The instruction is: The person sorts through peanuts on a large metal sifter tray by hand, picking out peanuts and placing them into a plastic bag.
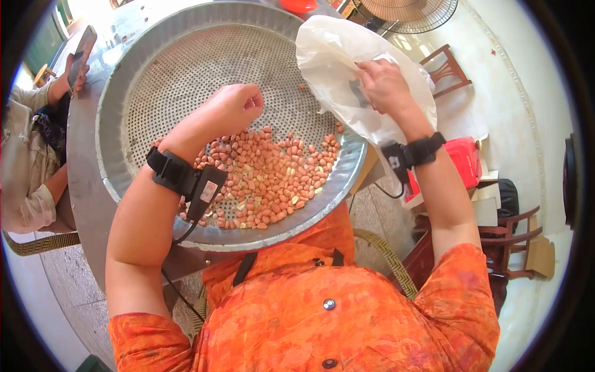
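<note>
A large round metal sieve [186, 68] with a perforated bottom rests on the table, its near rim tilted toward me. Reddish peanuts [266, 173], some pale and skinless, lie in its near part. Over them is my left hand [238, 106], its fingers curled inward; what they hold, if anything, is hidden. My right hand [384, 85] is at the mouth of a whitish plastic bag [334, 59] by the sieve's right rim, with thumb and fingers closed at the bag. A few single peanuts lie near the bag's lower edge.
At the left, another person [31, 142] sits at the grey table [87, 161] holding a phone [80, 59]. A red dish [299, 5] is beyond the sieve. A fan [409, 12], wooden chairs [449, 71] and a red container [458, 164] stand on the right.
</note>
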The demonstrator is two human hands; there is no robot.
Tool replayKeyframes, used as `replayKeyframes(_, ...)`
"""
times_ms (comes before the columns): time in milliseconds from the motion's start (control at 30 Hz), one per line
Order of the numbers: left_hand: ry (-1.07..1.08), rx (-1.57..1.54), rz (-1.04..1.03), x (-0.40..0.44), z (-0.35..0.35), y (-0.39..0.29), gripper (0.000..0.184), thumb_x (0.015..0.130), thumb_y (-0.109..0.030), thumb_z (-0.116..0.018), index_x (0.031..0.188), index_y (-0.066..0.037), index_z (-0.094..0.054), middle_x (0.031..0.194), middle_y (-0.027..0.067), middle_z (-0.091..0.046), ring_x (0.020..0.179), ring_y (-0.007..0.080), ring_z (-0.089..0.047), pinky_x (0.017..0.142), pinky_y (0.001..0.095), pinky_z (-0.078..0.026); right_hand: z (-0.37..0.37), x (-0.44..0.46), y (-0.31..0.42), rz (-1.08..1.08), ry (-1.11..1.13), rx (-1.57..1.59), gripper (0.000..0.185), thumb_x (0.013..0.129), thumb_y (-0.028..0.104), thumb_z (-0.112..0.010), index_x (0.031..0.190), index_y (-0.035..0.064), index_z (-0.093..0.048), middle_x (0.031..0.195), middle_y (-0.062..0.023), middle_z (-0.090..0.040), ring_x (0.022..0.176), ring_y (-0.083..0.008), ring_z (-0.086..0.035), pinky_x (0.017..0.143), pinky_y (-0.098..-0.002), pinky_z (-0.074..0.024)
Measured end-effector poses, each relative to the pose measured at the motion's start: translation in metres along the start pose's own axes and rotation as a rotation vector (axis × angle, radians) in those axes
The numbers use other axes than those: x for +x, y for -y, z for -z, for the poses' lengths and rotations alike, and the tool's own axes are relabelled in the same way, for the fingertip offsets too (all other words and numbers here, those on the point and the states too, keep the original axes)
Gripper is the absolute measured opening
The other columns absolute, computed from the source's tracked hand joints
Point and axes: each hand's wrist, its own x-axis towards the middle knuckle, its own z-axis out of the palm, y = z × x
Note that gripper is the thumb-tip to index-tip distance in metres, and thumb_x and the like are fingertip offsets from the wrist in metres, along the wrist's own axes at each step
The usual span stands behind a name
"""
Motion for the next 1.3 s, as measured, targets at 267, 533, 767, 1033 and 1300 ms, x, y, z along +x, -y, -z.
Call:
replayKeyframes(267,0.078,0.123,0.018,-0.002,-0.004,-0.002,0.023,0.071,-0.017,-0.059,0.087,-0.001,-0.056,0.076,0.0116,-0.058,0.072,0.0236,-0.057,0.063,0.0342,-0.045,-0.014,-0.019,0.083,0.158,0.601,0.216,0.014,0.073,0.008,-0.047,0.078,-0.0017,-0.055,0.080,-0.0208,-0.058,0.078,-0.0347,-0.056,0.069,-0.0392,-0.0449)
replayKeyframes(533,0.364,0.161,-0.153,-0.009,-0.023,-0.019,0.023,0.066,-0.016,-0.065,0.083,-0.003,-0.057,0.074,0.0125,-0.056,0.072,0.0264,-0.056,0.065,0.0350,-0.044,-0.049,0.019,0.050,0.055,0.283,0.323,0.020,0.072,0.010,-0.054,0.090,0.0000,-0.057,0.090,-0.0204,-0.059,0.086,-0.0312,-0.057,0.077,-0.0379,-0.0442)
replayKeyframes(767,0.401,0.107,0.037,-0.006,-0.022,-0.016,0.010,0.065,-0.004,-0.056,0.075,-0.003,-0.058,0.066,0.0098,-0.058,0.063,0.0240,-0.057,0.056,0.0343,-0.044,-0.074,0.028,0.069,0.028,0.392,0.412,0.015,0.072,0.009,-0.058,0.085,0.0032,-0.058,0.082,-0.0139,-0.061,0.080,-0.0272,-0.058,0.072,-0.0341,-0.0446)
replayKeyframes(1033,0.319,0.138,-0.055,-0.007,-0.016,-0.010,0.011,0.065,-0.001,-0.052,0.073,-0.001,-0.058,0.068,0.0115,-0.059,0.065,0.0253,-0.058,0.058,0.0347,-0.045,-0.031,0.009,0.034,0.070,0.624,0.235,0.015,0.064,0.007,-0.057,0.078,0.0008,-0.059,0.072,-0.0123,-0.060,0.069,-0.0236,-0.058,0.062,-0.0321,-0.0457)
replayKeyframes(1300,0.138,0.284,0.042,-0.009,0.000,0.003,0.010,0.067,-0.001,-0.049,0.076,0.000,-0.054,0.070,0.0122,-0.057,0.062,0.0253,-0.056,0.053,0.0347,-0.045,-0.019,-0.033,0.050,0.124,0.728,0.339,0.033,0.064,0.020,-0.066,0.087,-0.0018,-0.055,0.085,-0.0170,-0.059,0.082,-0.0293,-0.057,0.069,-0.0351,-0.0450)
